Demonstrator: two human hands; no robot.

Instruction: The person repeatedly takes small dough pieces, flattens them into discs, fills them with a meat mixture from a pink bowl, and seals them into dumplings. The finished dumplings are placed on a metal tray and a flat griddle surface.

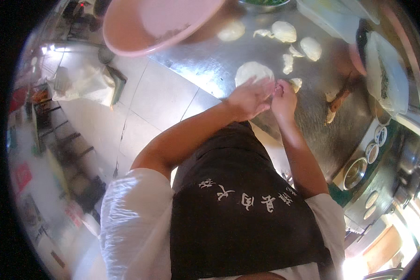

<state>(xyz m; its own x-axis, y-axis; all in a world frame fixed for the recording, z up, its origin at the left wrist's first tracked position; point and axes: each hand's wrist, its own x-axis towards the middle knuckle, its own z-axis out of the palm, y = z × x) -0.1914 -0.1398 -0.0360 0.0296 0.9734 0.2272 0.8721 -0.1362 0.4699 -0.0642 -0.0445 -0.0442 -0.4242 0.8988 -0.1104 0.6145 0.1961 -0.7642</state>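
Note:
A flat round of pale dough lies on the metal worktop near its left edge. My left hand reaches over the lower edge of that round, its fingers spread and slightly blurred. Close beside it, my right hand has its fingers curled; whether something is pinched in them cannot be made out. A small dough scrap sits just past the right hand. Farther up are dough balls and a flattened dough piece, with torn dough strips between them.
A large pink basin stands at the top left of the worktop. To the right are a wooden-handled tool, a translucent container, and a metal bowl beside small patterned bowls. A metal bowl of chopped greens is at the top.

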